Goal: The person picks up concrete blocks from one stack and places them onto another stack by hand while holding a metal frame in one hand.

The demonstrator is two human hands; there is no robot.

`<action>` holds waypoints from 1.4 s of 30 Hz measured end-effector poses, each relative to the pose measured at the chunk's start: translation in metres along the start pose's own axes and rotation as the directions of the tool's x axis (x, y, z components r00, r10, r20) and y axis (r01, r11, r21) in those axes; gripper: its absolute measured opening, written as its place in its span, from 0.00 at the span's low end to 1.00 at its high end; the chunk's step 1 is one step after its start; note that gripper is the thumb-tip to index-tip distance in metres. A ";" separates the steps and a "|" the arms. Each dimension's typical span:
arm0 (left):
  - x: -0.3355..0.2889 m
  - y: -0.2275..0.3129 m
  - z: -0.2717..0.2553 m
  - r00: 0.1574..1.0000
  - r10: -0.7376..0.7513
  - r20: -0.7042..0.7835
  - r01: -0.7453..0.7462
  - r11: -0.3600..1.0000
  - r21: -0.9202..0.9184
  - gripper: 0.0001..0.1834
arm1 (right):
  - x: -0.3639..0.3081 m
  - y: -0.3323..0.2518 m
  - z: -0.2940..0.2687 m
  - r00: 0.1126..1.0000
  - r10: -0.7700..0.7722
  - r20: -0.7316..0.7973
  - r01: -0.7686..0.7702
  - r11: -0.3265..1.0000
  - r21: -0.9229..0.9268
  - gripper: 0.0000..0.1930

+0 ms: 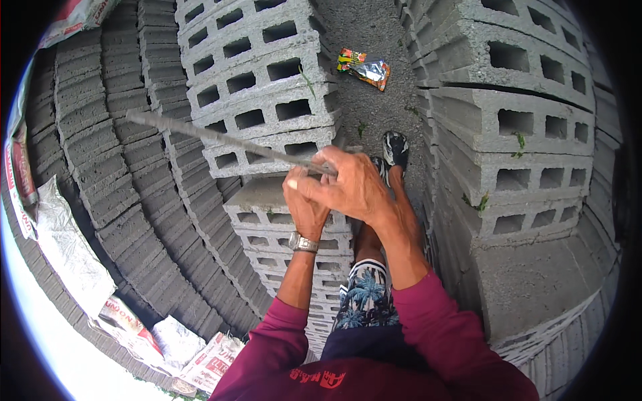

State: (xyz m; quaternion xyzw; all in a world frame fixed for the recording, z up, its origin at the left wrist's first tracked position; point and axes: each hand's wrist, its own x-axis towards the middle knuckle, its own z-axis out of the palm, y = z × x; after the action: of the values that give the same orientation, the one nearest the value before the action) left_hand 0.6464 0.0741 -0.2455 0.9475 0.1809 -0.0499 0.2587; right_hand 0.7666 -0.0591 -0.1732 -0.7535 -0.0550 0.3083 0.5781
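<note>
A long, thin, grey stick slants from the upper left down to my hands; its material is hard to tell. Close to its lower end, my right hand is closed around it. Below and to the left, my left hand, with a metal watch on the wrist, is also closed on the stick, pressed against the right hand. The stick's lower end is mostly hidden by my fingers. Under it and just beyond my hands stands a stack of grey hollow concrete blocks.
More concrete blocks are stacked high on the right, with a narrow gravel path between. Colourful wrappers lie on the path. Rows of stacked blocks fill the left, with empty sacks along their outer edge. My feet stand on the path.
</note>
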 end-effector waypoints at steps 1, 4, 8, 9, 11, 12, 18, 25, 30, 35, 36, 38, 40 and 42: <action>0.016 0.002 0.012 0.992 0.068 -0.102 -0.055 0.991 0.121 0.25 | 0.021 -0.003 -0.004 0.974 -0.010 -0.226 0.013 1.000 0.010 0.26; 0.046 0.009 0.035 0.997 0.028 -0.067 -0.008 0.960 0.280 0.33 | 0.060 -0.002 -0.042 0.864 -0.008 -0.504 0.028 0.999 0.031 0.24; 0.072 0.006 0.050 0.962 -0.242 0.124 0.177 0.904 0.390 0.42 | 0.053 0.030 -0.065 0.872 0.085 -0.481 -0.005 0.986 0.166 0.25; 0.072 -0.002 0.060 0.981 -0.191 0.033 0.158 0.885 0.438 0.43 | 0.052 0.038 -0.065 0.900 0.172 -0.401 -0.078 0.968 0.240 0.25; 0.072 -0.005 0.069 0.955 -0.295 0.040 0.245 0.856 0.455 0.40 | 0.061 0.079 -0.049 0.804 0.233 -0.546 -0.090 0.957 0.276 0.26; 0.077 -0.002 0.075 0.940 -0.338 0.039 0.284 0.844 0.455 0.39 | 0.069 0.099 -0.047 0.744 0.250 -0.620 -0.083 0.955 0.285 0.27; 0.063 -0.004 0.052 0.916 -0.394 0.076 0.354 0.883 0.309 0.37 | 0.079 0.141 -0.022 0.715 0.387 -0.582 -0.171 0.904 0.392 0.28; 0.023 -0.017 -0.001 0.945 -0.309 0.107 0.286 0.939 0.189 0.32 | 0.084 0.151 -0.011 0.732 0.373 -0.570 -0.122 0.895 0.428 0.24; 0.018 -0.027 -0.005 0.948 -0.287 0.136 0.269 0.953 0.137 0.32 | 0.084 0.125 -0.009 0.763 0.306 -0.570 -0.047 0.905 0.424 0.22; 0.016 -0.028 0.006 0.968 -0.226 0.110 0.223 0.974 0.043 0.30 | 0.084 0.167 0.026 0.781 0.361 -0.509 -0.129 0.892 0.434 0.25; 0.013 -0.025 0.008 0.962 -0.236 0.139 0.236 0.972 0.020 0.29 | 0.083 0.183 0.031 0.763 0.427 -0.485 -0.195 0.868 0.457 0.25; 0.011 -0.025 0.004 0.954 -0.244 0.172 0.243 0.970 0.027 0.29 | 0.090 0.189 0.027 0.749 0.403 -0.526 -0.142 0.873 0.466 0.25; 0.008 -0.033 0.000 0.961 -0.237 0.146 0.233 0.972 0.043 0.29 | 0.085 0.173 0.023 0.762 0.389 -0.518 -0.112 0.866 0.487 0.25; 0.013 -0.035 0.003 0.962 -0.238 0.134 0.230 0.971 0.071 0.29 | 0.088 0.160 0.008 0.770 0.331 -0.546 -0.065 0.891 0.450 0.24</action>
State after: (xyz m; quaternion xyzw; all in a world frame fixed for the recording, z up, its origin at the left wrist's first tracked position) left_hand 0.6451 0.1047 -0.2673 0.9203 0.2712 -0.1521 0.2372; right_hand 0.7896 -0.0653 -0.3543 -0.6767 0.2807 0.1143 0.6709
